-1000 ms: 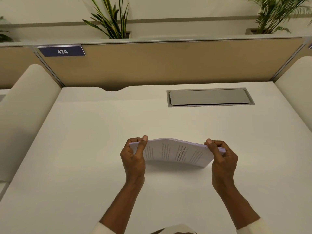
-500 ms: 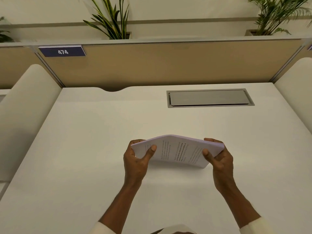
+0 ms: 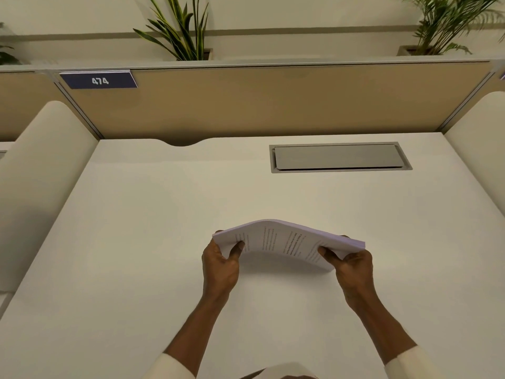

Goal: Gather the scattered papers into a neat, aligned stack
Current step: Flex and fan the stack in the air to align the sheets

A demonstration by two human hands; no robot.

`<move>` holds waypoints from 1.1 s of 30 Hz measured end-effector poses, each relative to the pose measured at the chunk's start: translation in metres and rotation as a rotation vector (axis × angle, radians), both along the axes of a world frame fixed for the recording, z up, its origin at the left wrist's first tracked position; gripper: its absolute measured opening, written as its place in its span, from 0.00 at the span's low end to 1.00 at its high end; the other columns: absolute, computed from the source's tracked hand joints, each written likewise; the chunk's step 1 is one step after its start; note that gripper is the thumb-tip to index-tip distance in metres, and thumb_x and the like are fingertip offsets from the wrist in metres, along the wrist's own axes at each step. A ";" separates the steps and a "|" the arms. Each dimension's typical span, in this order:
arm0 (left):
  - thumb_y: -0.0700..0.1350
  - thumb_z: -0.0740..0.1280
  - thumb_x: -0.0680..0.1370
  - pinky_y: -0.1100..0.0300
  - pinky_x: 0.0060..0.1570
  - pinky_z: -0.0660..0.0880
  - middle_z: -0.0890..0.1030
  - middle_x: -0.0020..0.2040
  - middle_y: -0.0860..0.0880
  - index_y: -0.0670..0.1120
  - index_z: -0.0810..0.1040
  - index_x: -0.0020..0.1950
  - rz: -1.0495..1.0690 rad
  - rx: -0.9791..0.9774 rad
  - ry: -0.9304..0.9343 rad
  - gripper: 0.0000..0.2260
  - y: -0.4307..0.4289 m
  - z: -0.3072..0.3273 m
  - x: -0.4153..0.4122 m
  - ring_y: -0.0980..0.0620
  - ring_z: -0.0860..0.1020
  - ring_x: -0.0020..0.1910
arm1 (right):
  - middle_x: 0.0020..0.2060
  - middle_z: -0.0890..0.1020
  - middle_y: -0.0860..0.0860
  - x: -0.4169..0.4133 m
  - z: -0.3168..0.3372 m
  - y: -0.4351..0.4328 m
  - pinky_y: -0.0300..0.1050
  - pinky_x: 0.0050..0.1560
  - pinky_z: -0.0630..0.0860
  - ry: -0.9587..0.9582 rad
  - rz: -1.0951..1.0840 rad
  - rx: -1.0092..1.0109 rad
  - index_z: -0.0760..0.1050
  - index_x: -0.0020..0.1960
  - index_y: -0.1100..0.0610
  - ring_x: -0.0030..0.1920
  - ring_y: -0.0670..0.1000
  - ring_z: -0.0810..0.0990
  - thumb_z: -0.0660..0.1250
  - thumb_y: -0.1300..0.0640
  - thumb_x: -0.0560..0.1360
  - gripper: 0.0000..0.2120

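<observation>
A stack of white printed papers point(image 3: 284, 242) is held above the white desk point(image 3: 136, 255), near its middle. The stack bows upward in the centre, with the printed side facing me. My left hand point(image 3: 220, 265) grips its left end, thumb on the near face. At the right end my right hand point(image 3: 352, 265) holds it the same way, thumb on the print and fingers behind. The stack's lower edge is off the desk and casts a soft shadow below it.
A grey cable flap point(image 3: 338, 157) is set into the desk at the back right. A tan partition point(image 3: 273, 102) with a "474" label point(image 3: 99, 80) closes the far side. Rounded white dividers point(image 3: 38, 173) flank the desk. Plants point(image 3: 180, 31) stand behind.
The papers have tilted so their printed face shows more and the arch is higher. Both thumbs have moved from the top edge onto the near face.
</observation>
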State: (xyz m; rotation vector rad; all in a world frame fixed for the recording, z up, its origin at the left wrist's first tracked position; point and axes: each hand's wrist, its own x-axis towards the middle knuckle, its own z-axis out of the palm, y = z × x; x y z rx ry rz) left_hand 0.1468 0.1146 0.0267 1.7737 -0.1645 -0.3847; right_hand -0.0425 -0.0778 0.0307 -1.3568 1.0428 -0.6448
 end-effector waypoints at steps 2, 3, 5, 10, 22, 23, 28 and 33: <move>0.36 0.76 0.80 0.64 0.49 0.78 0.87 0.47 0.55 0.58 0.81 0.51 0.009 -0.006 -0.009 0.15 -0.001 0.000 -0.001 0.54 0.84 0.48 | 0.44 0.90 0.46 0.001 -0.001 -0.002 0.54 0.58 0.82 0.010 -0.013 0.008 0.87 0.51 0.53 0.53 0.54 0.86 0.81 0.66 0.73 0.12; 0.36 0.76 0.80 0.66 0.49 0.78 0.87 0.46 0.58 0.58 0.81 0.51 0.010 -0.012 -0.020 0.15 0.000 0.000 0.001 0.58 0.84 0.48 | 0.44 0.90 0.45 0.001 0.000 -0.003 0.51 0.56 0.81 -0.002 -0.019 0.005 0.87 0.51 0.53 0.52 0.54 0.86 0.81 0.66 0.73 0.12; 0.36 0.76 0.80 0.70 0.47 0.79 0.87 0.46 0.59 0.59 0.81 0.51 0.005 -0.018 -0.034 0.16 0.000 0.001 0.003 0.63 0.83 0.47 | 0.44 0.90 0.46 0.001 -0.001 -0.003 0.49 0.55 0.80 -0.040 -0.017 -0.005 0.86 0.51 0.53 0.52 0.52 0.85 0.80 0.67 0.73 0.12; 0.36 0.76 0.80 0.72 0.44 0.79 0.87 0.47 0.56 0.58 0.80 0.50 0.015 0.019 0.013 0.16 -0.002 -0.005 -0.001 0.64 0.84 0.45 | 0.44 0.90 0.45 0.002 -0.007 0.000 0.50 0.56 0.80 0.002 -0.004 0.016 0.86 0.50 0.50 0.50 0.47 0.86 0.81 0.67 0.72 0.14; 0.38 0.77 0.79 0.53 0.55 0.86 0.90 0.57 0.53 0.48 0.85 0.66 -0.307 0.115 0.056 0.16 0.014 -0.003 0.018 0.52 0.89 0.54 | 0.44 0.91 0.45 -0.012 -0.001 -0.027 0.60 0.53 0.86 0.178 0.087 0.013 0.86 0.52 0.52 0.48 0.55 0.90 0.83 0.62 0.70 0.13; 0.37 0.78 0.79 0.51 0.54 0.87 0.91 0.57 0.52 0.47 0.85 0.66 -0.360 0.090 0.132 0.16 0.017 -0.003 0.020 0.50 0.90 0.55 | 0.46 0.91 0.47 -0.015 0.000 -0.032 0.60 0.52 0.87 0.189 0.127 0.025 0.86 0.53 0.53 0.47 0.55 0.91 0.83 0.63 0.70 0.14; 0.33 0.79 0.76 0.42 0.58 0.87 0.91 0.57 0.46 0.42 0.86 0.64 -0.432 0.012 0.348 0.17 0.027 -0.010 0.013 0.42 0.90 0.55 | 0.51 0.91 0.56 -0.028 0.009 -0.048 0.54 0.46 0.88 0.184 0.326 0.161 0.85 0.58 0.60 0.47 0.59 0.91 0.81 0.65 0.71 0.16; 0.31 0.79 0.75 0.39 0.60 0.85 0.90 0.59 0.42 0.40 0.85 0.65 -0.296 -0.081 0.483 0.19 0.036 -0.024 0.003 0.39 0.90 0.56 | 0.51 0.90 0.60 -0.044 0.008 -0.058 0.56 0.52 0.86 0.205 0.350 0.287 0.84 0.58 0.64 0.50 0.59 0.91 0.80 0.58 0.74 0.15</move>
